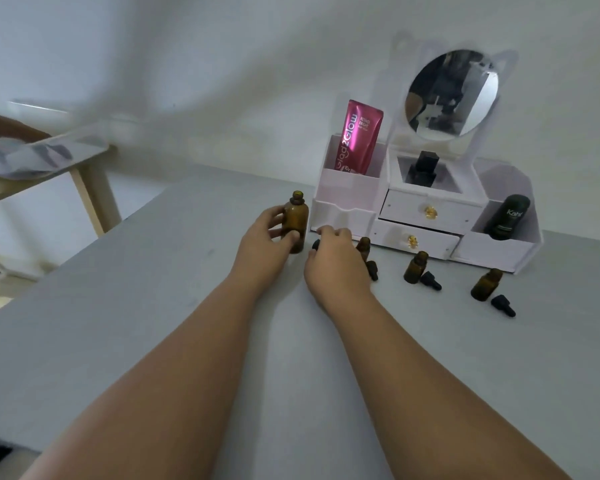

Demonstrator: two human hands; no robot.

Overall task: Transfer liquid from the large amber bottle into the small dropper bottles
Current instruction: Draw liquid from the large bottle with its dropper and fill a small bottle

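One large bottle, amber glass, mouth uncapped, stands upright on the surface. The left hand is clamped round its body. The right hand curls over a dark cap; grip or mere touch, cannot tell. Three small bottles stand open further right, droppers lying beside them. Judgement: hold firmly, tilt slowly, rim close over each narrow neck, and steady the small bottle.

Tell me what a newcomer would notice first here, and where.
The bright pink tube stands out most, upright in the left compartment of the white organizer, beside its round mirror. In front, the left hand grips the open large amber bottle on the grey table, three uncapped small dropper bottles standing to its right.
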